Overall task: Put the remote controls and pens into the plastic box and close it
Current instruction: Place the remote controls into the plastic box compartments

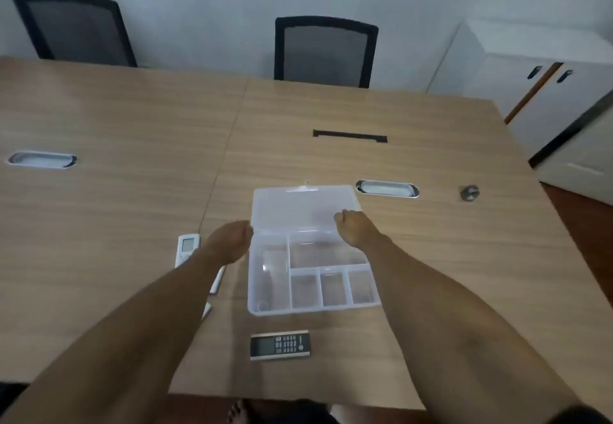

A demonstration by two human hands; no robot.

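A clear plastic box point(269, 307) with several empty compartments lies open on the wooden table, its lid point(298, 206) folded back flat behind it. My left hand point(230, 239) rests at the lid's left hinge corner. My right hand point(355, 226) is on the lid's right front part. Both hands have curled fingers and touch the lid. A white remote point(186, 248) lies left of the box, partly under my left forearm. A white pen point(217, 282) peeks out beside that forearm. A black remote point(280, 345) lies in front of the box.
Another white object point(206, 310) shows under my left forearm. A small metal object point(469, 193) sits at the right. Cable grommets point(387, 188) point(42, 160) and a black slot point(350, 136) are set into the table point(132, 125). Two black chairs point(325, 50) stand behind; a white cabinet point(547, 92) is on the right.
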